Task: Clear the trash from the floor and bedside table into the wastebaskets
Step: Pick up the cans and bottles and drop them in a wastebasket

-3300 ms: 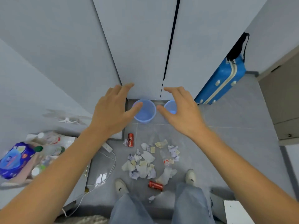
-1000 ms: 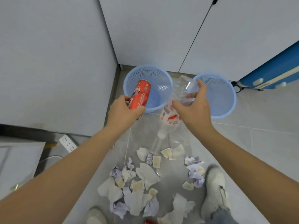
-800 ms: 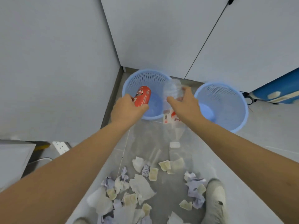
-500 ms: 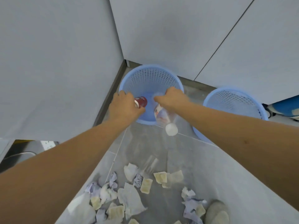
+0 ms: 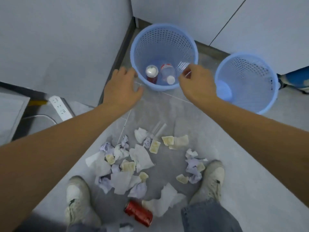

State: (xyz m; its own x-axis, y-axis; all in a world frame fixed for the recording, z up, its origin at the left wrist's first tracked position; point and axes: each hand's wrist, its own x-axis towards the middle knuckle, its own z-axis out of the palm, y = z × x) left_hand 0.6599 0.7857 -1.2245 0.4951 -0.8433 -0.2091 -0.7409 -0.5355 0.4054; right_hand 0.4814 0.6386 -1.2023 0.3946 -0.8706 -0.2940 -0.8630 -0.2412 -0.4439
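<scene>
- My left hand (image 5: 122,91) hangs slack and empty beside the left basket (image 5: 133,52); I'd send it to the paper scraps (image 5: 127,163) below.
- A can (image 5: 151,74) and bottle (image 5: 168,73) lie in that basket.
- My right hand (image 5: 196,82), fingers loosely curled, carries nothing; I'd reach for the floor can (image 5: 138,213), gripping mid-body.
- The right basket (image 5: 274,91) looks empty.

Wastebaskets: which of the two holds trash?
The left wastebasket, by the wall corner: a red can and plastic bottle sit inside. The right wastebasket looks empty.
</scene>
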